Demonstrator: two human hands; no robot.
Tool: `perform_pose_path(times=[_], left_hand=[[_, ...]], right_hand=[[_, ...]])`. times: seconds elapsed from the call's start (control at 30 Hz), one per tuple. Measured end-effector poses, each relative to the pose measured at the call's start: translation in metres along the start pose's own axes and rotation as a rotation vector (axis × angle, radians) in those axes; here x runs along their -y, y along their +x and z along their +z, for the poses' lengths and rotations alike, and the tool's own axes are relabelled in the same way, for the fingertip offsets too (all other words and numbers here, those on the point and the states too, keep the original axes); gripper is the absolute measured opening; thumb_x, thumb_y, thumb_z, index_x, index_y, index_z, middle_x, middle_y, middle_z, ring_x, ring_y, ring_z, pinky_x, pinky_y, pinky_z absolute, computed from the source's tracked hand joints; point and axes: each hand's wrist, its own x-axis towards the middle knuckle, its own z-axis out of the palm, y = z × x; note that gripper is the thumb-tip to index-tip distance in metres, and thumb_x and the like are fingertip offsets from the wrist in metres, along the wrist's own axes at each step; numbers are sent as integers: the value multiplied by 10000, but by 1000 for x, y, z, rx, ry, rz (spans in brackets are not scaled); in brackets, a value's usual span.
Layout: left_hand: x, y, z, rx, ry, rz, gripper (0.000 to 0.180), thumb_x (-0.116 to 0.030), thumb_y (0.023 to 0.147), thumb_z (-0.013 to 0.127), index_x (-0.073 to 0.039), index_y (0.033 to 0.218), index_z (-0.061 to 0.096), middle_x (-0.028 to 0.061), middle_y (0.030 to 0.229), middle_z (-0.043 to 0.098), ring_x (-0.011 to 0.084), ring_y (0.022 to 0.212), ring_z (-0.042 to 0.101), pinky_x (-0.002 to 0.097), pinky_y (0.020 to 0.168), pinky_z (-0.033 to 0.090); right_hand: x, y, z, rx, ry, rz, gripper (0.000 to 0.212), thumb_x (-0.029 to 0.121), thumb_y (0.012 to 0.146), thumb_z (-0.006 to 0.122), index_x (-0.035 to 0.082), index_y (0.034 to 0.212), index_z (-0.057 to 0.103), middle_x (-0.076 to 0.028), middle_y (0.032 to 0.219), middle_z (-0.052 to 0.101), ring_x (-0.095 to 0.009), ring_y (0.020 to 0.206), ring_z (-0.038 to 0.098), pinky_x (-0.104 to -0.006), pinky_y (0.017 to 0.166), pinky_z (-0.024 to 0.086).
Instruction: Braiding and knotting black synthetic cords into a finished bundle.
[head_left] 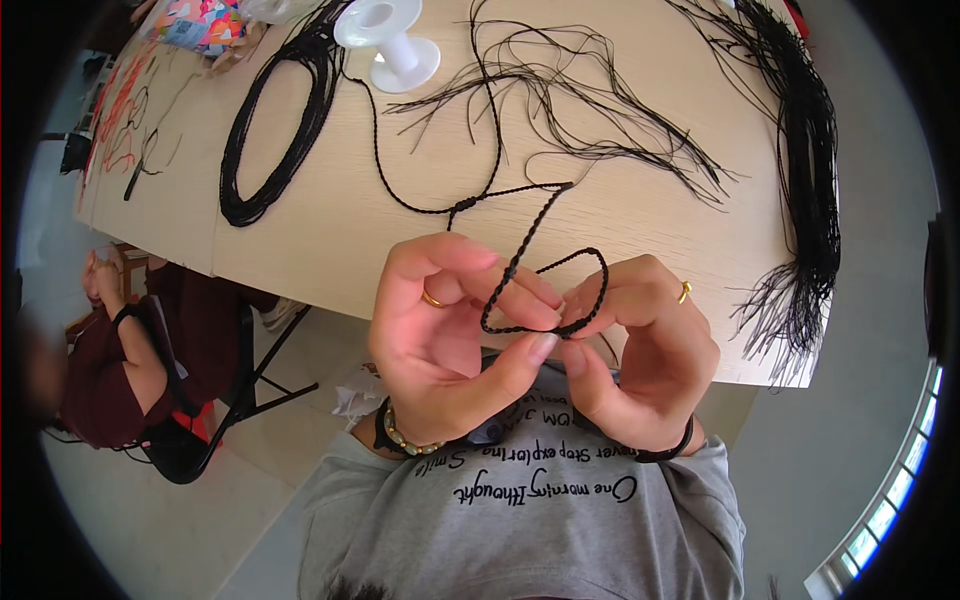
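Between my two hands, just over the table's near edge, is a black braided cord (514, 262) bent into a loop. My left hand (440, 330) pinches it between thumb and fingers. Close beside it, thumb and fingertips of my right hand (640, 350) pinch the same cord, and a small loop rises above them. The fingertips of both hands nearly meet. From there the cord runs up to a bend on the table and then left to a knot (465, 204). Two strands lead away from that knot toward the far side.
On the pale wooden table (320, 255) lie a coil of black cord (285, 130), a white spool (400, 50), loose black threads (560, 90) and a thick black thread bundle (808, 150). Orange threads (122, 90) lie far left. A person (140, 350) sits at left by a black chair (235, 400).
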Motion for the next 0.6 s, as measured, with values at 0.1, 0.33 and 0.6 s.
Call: perform_pose_path(times=[0.1,0.33,0.6], left_hand=[[0,1,1,24,3,15,543,123,731,681,1,1185,411,110,844,644,211,864,645,375,827,532],[1,-2,4,3,-25,13,518,121,740,671,2,1175,416,108,855,640,207,865,646,372,830,535],[5,0,4,21,37,77,461,158,746,633,22,1139,434,119,908,624,195,888,639,346,836,524]], right_hand=[[-3,-2,3,-30,68,31,184,-44,663,692,-10,825,613,-111,800,612,-203,707,609,-285,626,488],[-1,-3,3,-18,131,79,168,-58,686,678,-20,831,603,-103,811,607,-190,711,605,-276,631,497],[-1,-2,4,-3,369,279,155,-83,722,640,-53,861,579,-94,889,568,-135,773,586,-230,636,516]])
